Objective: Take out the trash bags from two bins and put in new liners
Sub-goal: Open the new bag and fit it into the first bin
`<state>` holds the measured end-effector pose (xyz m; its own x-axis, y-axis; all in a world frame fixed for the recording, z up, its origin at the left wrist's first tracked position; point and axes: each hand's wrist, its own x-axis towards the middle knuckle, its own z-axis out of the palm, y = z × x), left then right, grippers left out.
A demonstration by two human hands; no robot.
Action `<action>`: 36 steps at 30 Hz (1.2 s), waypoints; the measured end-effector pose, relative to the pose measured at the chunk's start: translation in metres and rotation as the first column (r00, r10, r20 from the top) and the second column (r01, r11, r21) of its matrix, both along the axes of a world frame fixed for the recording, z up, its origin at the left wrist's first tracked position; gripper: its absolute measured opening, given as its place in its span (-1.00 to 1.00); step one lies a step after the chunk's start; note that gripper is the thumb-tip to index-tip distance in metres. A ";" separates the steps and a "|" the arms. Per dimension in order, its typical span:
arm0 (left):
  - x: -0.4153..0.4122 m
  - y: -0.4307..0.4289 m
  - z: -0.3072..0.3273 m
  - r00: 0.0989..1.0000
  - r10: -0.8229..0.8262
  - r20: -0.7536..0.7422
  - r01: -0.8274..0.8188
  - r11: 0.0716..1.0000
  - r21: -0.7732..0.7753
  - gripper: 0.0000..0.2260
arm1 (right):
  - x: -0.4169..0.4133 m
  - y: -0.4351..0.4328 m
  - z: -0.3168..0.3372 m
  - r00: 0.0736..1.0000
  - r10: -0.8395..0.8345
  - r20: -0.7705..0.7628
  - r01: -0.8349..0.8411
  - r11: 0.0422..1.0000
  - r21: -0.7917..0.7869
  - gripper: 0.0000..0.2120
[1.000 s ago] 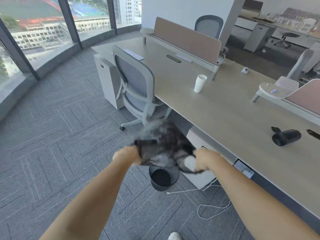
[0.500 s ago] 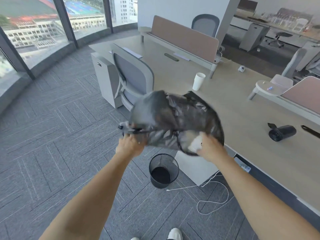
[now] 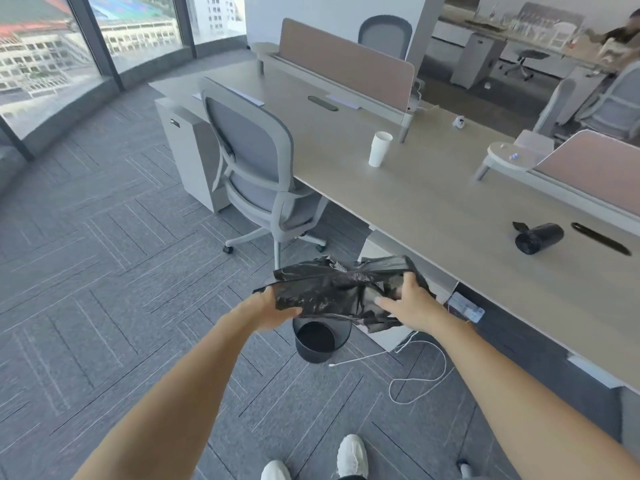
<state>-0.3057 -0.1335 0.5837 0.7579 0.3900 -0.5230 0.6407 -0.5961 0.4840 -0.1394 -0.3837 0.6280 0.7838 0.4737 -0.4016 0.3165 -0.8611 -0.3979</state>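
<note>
Grey carpet tiles [image 3: 104,271] carry a round black mesh bin [image 3: 323,356]; above it, the left hand [image 3: 273,308] and right hand [image 3: 410,303] each grip a crumpled black plastic liner [image 3: 329,289]. Its mouth should be found and spread wide before lowering.

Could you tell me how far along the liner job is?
Done: the mesh bin shows no bag over its rim, so its old one looks removed. In hand: left hand and right hand hold a black liner above it, not yet fitted. Left: seating that liner, then the second bin, out of view; the roll waits on the desk.
</note>
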 end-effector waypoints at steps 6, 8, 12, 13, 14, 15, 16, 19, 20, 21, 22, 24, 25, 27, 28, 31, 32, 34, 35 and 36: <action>-0.013 -0.016 -0.003 0.944 -0.206 -0.257 0.222 0.974 0.034 -0.10 | -0.026 -0.022 -0.021 0.952 -0.157 -0.263 0.128 0.984 -0.125 -0.14; -0.002 -0.019 0.016 0.973 -0.178 -0.144 0.191 0.978 0.079 -0.17 | -0.026 -0.019 -0.003 0.968 -0.174 -0.181 0.169 0.985 -0.044 -0.13; 0.021 -0.020 0.069 0.904 0.040 0.426 -0.080 0.994 0.077 0.01 | -0.024 -0.016 0.078 0.919 -0.304 0.251 0.197 0.906 0.375 -0.33; 0.020 -0.025 0.081 0.847 0.047 0.529 -0.145 0.979 0.146 -0.05 | -0.030 -0.022 0.101 0.853 -0.352 0.386 0.152 0.874 0.461 -0.41; 0.016 -0.031 0.087 0.806 0.040 0.591 -0.213 0.951 0.226 -0.14 | -0.035 -0.030 0.116 0.768 -0.400 0.501 0.113 0.854 0.508 -0.51; 0.010 -0.040 0.087 0.796 0.014 0.606 -0.254 0.915 0.313 -0.23 | -0.039 -0.042 0.115 0.703 -0.420 0.574 0.093 0.854 0.511 -0.61; 0.000 -0.049 0.077 0.839 -0.031 0.543 -0.224 0.890 0.398 -0.30 | -0.043 -0.054 0.103 0.711 -0.361 0.604 0.104 0.903 0.417 -0.68; -0.041 -0.081 0.011 0.970 -0.186 -0.158 0.226 0.927 0.299 -0.35 | -0.078 -0.096 0.016 0.991 0.080 0.104 -0.051 0.966 -0.255 -0.54; -0.057 -0.093 -0.011 0.916 -0.206 -0.343 0.286 0.937 0.201 -0.35 | -0.092 -0.110 -0.010 0.993 0.115 -0.040 -0.122 0.940 -0.319 -0.50; -0.070 -0.105 -0.028 0.893 -0.196 -0.406 0.281 0.946 0.161 -0.39 | -0.103 -0.123 -0.031 0.990 0.112 -0.082 -0.132 0.939 -0.318 -0.49; -0.081 -0.114 -0.040 0.904 -0.169 -0.392 0.248 0.956 0.158 -0.43 | -0.112 -0.133 -0.044 0.991 0.111 -0.071 -0.127 0.950 -0.284 -0.48; -0.095 -0.133 -0.051 0.942 -0.145 -0.302 0.206 0.962 0.180 -0.43 | -0.124 -0.151 -0.057 0.995 0.090 -0.034 -0.096 0.970 -0.222 -0.50; -0.101 -0.140 -0.055 0.956 -0.136 -0.259 0.187 0.965 0.183 -0.44 | -0.128 -0.159 -0.060 0.997 0.080 -0.006 -0.080 0.975 -0.205 -0.55; -0.112 -0.149 -0.059 0.971 -0.124 -0.206 0.157 0.976 0.152 -0.50 | -0.138 -0.173 -0.062 0.993 0.099 0.062 -0.089 0.985 -0.150 -0.70; -0.117 -0.155 -0.060 0.968 -0.139 -0.209 0.171 0.974 0.146 -0.54 | -0.144 -0.179 -0.060 0.987 0.137 0.084 -0.127 0.986 -0.112 -0.72; -0.133 -0.167 -0.058 0.949 -0.216 -0.228 0.263 0.944 0.200 -0.59 | -0.163 -0.193 -0.052 0.963 0.245 0.111 -0.234 0.967 -0.101 -0.51; -0.139 -0.171 -0.054 0.934 -0.252 -0.252 0.311 0.923 0.228 -0.61 | -0.166 -0.197 -0.050 0.958 0.266 0.104 -0.251 0.958 -0.135 -0.48; -0.148 -0.175 -0.050 0.896 -0.330 -0.297 0.412 0.868 0.277 -0.66 | -0.172 -0.202 -0.046 0.941 0.331 0.073 -0.308 0.924 -0.227 -0.52; -0.151 -0.175 -0.047 0.889 -0.345 -0.302 0.433 0.849 0.302 -0.69 | -0.176 -0.202 -0.043 0.930 0.364 0.055 -0.339 0.906 -0.251 -0.57; -0.152 -0.177 -0.038 0.892 -0.337 -0.301 0.427 0.847 0.318 -0.71 | -0.181 -0.200 -0.037 0.925 0.379 0.040 -0.357 0.898 -0.256 -0.64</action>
